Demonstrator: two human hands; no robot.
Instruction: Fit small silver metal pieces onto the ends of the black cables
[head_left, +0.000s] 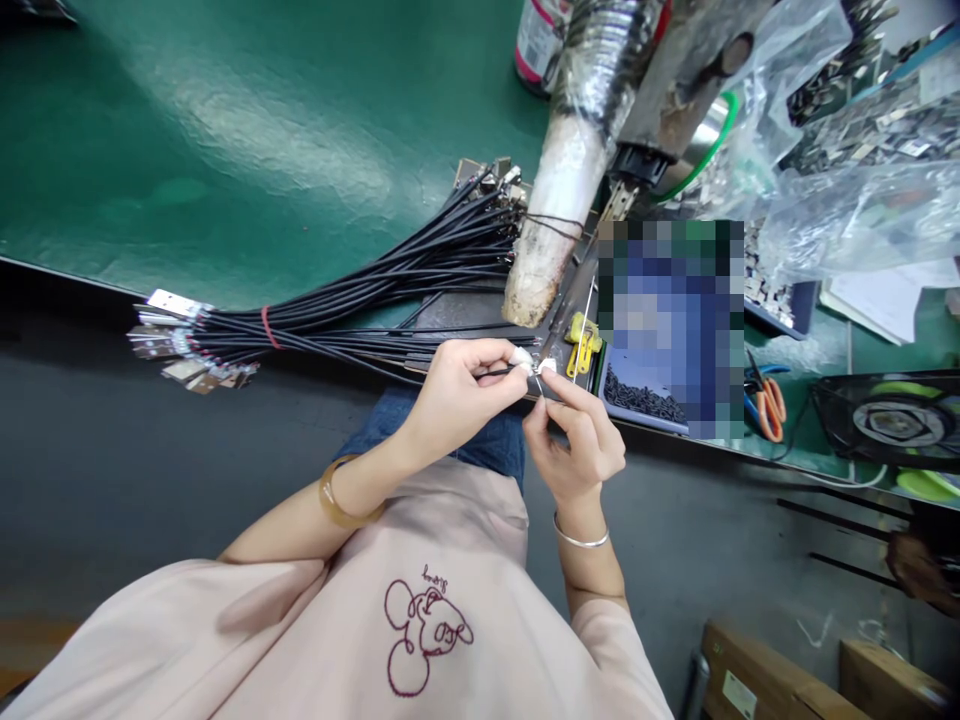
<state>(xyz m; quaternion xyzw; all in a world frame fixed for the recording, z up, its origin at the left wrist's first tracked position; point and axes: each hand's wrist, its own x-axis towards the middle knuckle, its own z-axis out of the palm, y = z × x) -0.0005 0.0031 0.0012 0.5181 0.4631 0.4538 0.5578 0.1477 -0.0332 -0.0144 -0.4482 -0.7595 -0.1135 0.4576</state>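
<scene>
My left hand (469, 390) pinches the end of a black cable (491, 374) between thumb and index finger. My right hand (577, 435) is closed close beside it, with a thin pale strand (539, 384) running up from its thumb and fingers to the cable end. White covers wrap some of the fingertips. The small piece where the fingertips meet is too tiny to make out. Behind the hands lies a bundle of black cables (360, 280) with metal connectors (176, 325) at its left end, tied by a red band (268, 327).
A wrapped pipe-like nozzle (551, 220) hangs just above my hands. To the right are a yellow tool (580, 348), a blue tray (645, 415) of small black parts, orange-handled pliers (769, 405) and a fan (900, 425). Clear bags (862, 215) and metal pieces fill the back right.
</scene>
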